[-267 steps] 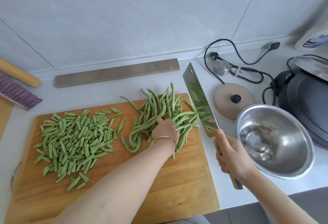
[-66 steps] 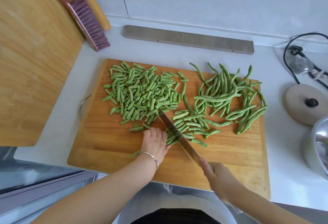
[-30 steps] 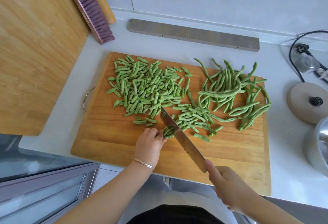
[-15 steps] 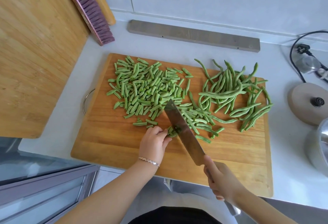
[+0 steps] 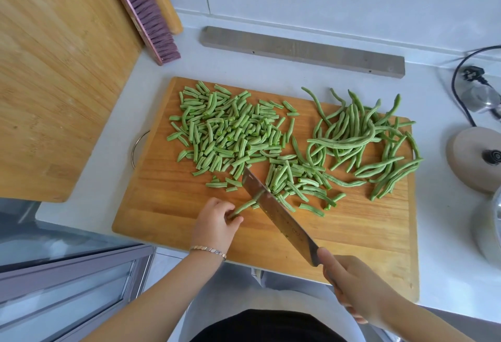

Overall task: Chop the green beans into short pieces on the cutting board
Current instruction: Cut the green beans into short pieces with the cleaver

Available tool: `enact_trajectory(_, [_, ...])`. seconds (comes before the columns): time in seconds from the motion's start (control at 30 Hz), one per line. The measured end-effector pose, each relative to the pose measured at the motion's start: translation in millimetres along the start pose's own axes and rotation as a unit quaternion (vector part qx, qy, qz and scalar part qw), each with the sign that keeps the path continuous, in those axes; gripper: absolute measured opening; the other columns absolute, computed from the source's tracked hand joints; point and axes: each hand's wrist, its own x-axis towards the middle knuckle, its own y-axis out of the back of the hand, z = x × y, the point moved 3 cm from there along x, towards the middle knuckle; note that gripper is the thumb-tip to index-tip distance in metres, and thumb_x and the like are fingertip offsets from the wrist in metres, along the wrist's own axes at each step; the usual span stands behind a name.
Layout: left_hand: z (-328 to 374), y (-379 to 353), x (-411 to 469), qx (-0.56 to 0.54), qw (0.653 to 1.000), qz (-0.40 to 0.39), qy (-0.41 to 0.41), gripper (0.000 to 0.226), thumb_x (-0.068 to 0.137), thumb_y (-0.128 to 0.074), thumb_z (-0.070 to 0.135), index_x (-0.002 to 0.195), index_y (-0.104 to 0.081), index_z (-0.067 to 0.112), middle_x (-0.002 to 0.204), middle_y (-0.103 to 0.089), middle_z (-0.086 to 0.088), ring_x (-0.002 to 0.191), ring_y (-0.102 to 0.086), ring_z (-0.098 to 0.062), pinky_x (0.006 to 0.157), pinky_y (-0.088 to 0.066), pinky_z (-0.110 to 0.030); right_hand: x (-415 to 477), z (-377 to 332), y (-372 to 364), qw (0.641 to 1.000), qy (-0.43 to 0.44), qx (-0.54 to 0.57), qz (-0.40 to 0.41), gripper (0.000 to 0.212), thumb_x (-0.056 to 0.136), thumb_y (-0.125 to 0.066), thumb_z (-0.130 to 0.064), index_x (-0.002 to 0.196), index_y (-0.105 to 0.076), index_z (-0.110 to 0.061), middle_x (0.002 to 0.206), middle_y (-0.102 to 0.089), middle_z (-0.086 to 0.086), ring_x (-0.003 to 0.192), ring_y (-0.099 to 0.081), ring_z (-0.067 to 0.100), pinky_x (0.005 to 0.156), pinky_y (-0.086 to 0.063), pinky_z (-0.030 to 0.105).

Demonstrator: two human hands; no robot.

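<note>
At the far left a second wooden board (image 5: pixel 54 70) lies on the table (image 5: pixel 189 65), with a brush (image 5: pixel 147 19) leaning at its back edge; neither has any part in the work. On the cutting board (image 5: pixel 176 219) the left portion carries the finished share: a broad, loose heap of chopped pieces (image 5: pixel 227 130), short and fairly even. Nearer the front edge the left hand (image 5: pixel 215 222) has its fingertips drawn together, pinching the last stub of a green bean (image 5: pixel 245 206) flat against the wood, knuckles close to the blade. The cleaver (image 5: pixel 276 214) stands across that bean with its edge down on the board, held by the right hand (image 5: pixel 349 284), which is wrapped tight around the handle. Just right of the blade lies a smaller scatter of fresh pieces (image 5: pixel 295 181), touching the main heap at its top. Farther right the whole beans (image 5: pixel 363 141) lie uncut in a tangled pile, reaching almost to the board's right edge. By eye, a little more than half the beans are done, and the tangle on the right is the work left. Beyond the board sit a round kettle base (image 5: pixel 477 157) and a power cord (image 5: pixel 466 81).
</note>
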Motion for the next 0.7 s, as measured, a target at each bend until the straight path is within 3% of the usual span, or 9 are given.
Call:
enact_trajectory(0.17, [3.5,-3.3,4.0,-0.017,1.000,0.000,0.017,0.016,0.079,-0.071,0.024,0.089,-0.072,0.011,0.091,-0.063,-0.003,0.076,-0.059,-0.017,0.066,-0.051,-0.031,6.0,5.2,-2.6,0.996,0.018,-0.084,0.031,0.060,0.072,-0.027,-0.074,0.074,-0.033,-0.014,0.045,-0.027,-0.009,0.036,-0.023,0.007,0.045,-0.023,0.018])
enact_trajectory(0.3, [2.6,-5.0,3.1,-0.010,1.000,0.002,0.020,0.017,0.080,-0.070,0.025,0.089,-0.072,0.011,0.091,-0.062,-0.002,0.072,-0.052,-0.011,0.061,-0.040,-0.021,12.7,9.3,-8.2,0.991,0.016,-0.124,0.043,0.057,0.079,-0.024,-0.072,0.068,-0.029,-0.016,0.056,-0.030,-0.003,0.049,-0.027,0.012,0.055,-0.023,0.025])
enact_trajectory(0.47, [1.8,-5.0,3.8,-0.012,1.000,0.002,0.023,0.018,0.080,-0.070,0.026,0.089,-0.072,0.011,0.092,-0.062,-0.001,0.075,-0.056,-0.013,0.061,-0.038,-0.020,19.2,12.0,-15.5,0.987,0.032,-0.146,0.057,0.055,0.077,-0.021,-0.069,0.065,-0.029,-0.016,0.062,-0.031,-0.001,0.059,-0.030,0.014,0.060,-0.024,0.030])
enact_trajectory(0.57, [0.6,-4.8,4.3,-0.009,1.000,0.002,0.028,0.015,0.081,-0.069,0.024,0.087,-0.070,0.010,0.089,-0.061,-0.001,0.077,-0.058,-0.017,0.062,-0.041,-0.022,25.6,10.7,-19.8,0.991,0.050,-0.110,0.056,0.057,0.074,-0.023,-0.071,0.067,-0.030,-0.015,0.058,-0.028,-0.004,0.053,-0.026,0.012,0.056,-0.022,0.026])
enact_trajectory(0.7, [-4.2,3.4,3.4,-0.009,0.999,0.028,0.038,0.012,0.084,-0.065,0.020,0.090,-0.066,0.010,0.082,-0.055,0.001,0.074,-0.055,-0.016,0.058,-0.038,-0.020,24.5,9.2,-10.4,0.998,0.033,0.054,-0.006,0.059,0.076,-0.033,-0.072,0.066,-0.034,-0.014,0.046,-0.026,-0.005,0.036,-0.019,0.010,0.040,-0.018,0.021])
